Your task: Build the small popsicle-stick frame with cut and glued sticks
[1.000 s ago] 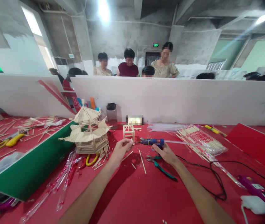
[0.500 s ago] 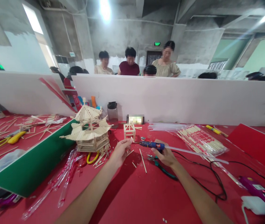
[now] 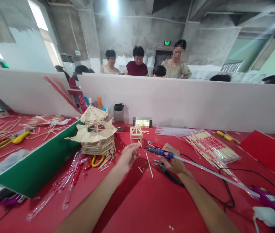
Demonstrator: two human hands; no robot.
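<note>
My left hand [image 3: 129, 157] pinches a short pale wooden stick piece [image 3: 139, 143] between thumb and fingertips. In my right hand [image 3: 172, 158] is a blue hot glue gun [image 3: 160, 151], its nozzle pointing left, close to the stick piece. A long translucent glue stick [image 3: 215, 172] runs out of the gun's back towards the right. Just beyond my left fingertips stands a small open frame of sticks [image 3: 136, 135]. Cutting pliers [image 3: 170, 174] with dark green handles lie beneath my right hand and wrist, partly hidden. A loose stick [image 3: 149, 165] lies between my hands.
A pagoda model of sticks [image 3: 96, 131] stands left, beside a green board [image 3: 40, 161]. Behind are a bottle [image 3: 119, 116] and a white partition [image 3: 188, 103], with several people beyond. Packed sticks [image 3: 212, 147], a black cable [image 3: 234, 194] and a red board [image 3: 268, 155] lie right.
My right fingers have shifted up around the rear of the glue gun. The glue stick behind it now slopes lower and reaches farther right. My left hand keeps its pinch; the view shifted slightly.
</note>
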